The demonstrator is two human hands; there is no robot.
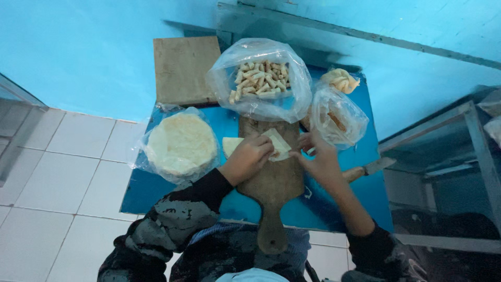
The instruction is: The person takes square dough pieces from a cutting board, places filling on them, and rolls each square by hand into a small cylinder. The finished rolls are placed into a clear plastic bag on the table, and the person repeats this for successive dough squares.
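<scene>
1. The left hand [248,159] curls over a pale wrapper [279,143], fingers pressing its near edge on the board [271,183].
2. The right hand [319,156] pinches the wrapper's other side, fingertips together (what lies inside is hidden).
3. Judged from this, a tight, even fold with both hands close would serve the wrapper best.
4. Just past the hands sits a bag of rolls [259,79]; left of the left hand, a stack of rounds [181,144]; right of the right hand, a knife [368,168].
</scene>
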